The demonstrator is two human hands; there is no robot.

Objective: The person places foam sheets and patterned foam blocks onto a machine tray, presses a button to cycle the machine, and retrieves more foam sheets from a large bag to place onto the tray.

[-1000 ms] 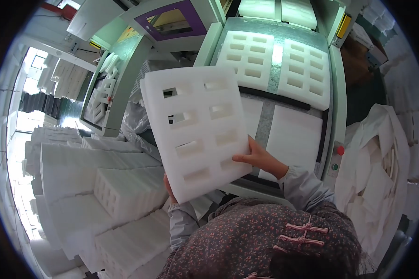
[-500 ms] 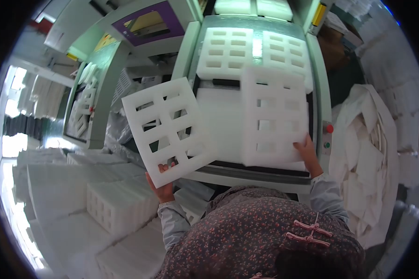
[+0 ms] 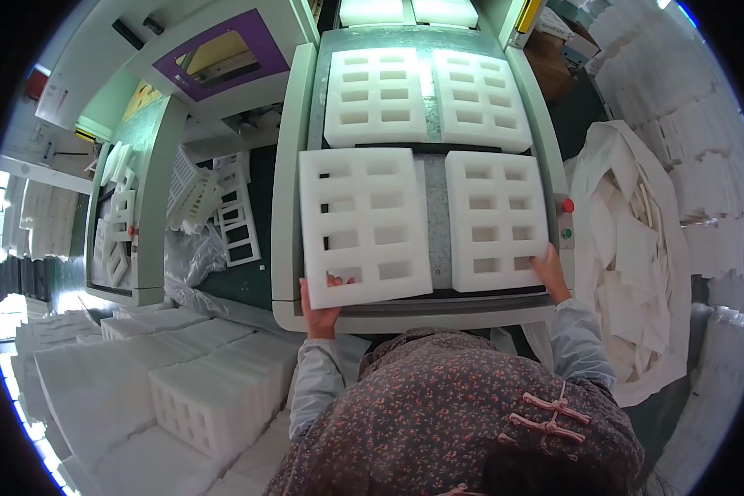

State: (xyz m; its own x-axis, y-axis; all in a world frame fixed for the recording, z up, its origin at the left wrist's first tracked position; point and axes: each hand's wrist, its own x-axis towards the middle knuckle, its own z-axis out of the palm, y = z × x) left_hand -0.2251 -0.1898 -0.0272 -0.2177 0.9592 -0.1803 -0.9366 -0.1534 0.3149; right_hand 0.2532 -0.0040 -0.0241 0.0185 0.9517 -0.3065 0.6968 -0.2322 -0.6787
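Two thick white foam panels with rectangular cutouts are in front of me at the machine bed (image 3: pixel 439 227). My left hand (image 3: pixel 319 318) grips the near left corner of the left foam panel (image 3: pixel 362 219); its fingertips show through the lowest cutout. That panel sits slightly askew and overhangs the bed's left side, its near end apparently raised. At the near right corner of the right foam panel (image 3: pixel 499 223), my right hand (image 3: pixel 551 274) is closed on the edge. This panel lies about flat and square on the bed. Fingers beneath both panels are partly hidden.
Farther back on the bed lie two similar panels, a rear left one (image 3: pixel 375 132) and a rear right one (image 3: pixel 478 91). A red button (image 3: pixel 568 206) is on the right frame. Stacked foam blocks (image 3: pixel 223 372) stand at left, a white bag of offcuts (image 3: pixel 670 331) at right.
The left panel has swung from a tilt out at the left to nearly straight over the bed. The right panel has come down onto the bed. My view has shifted.
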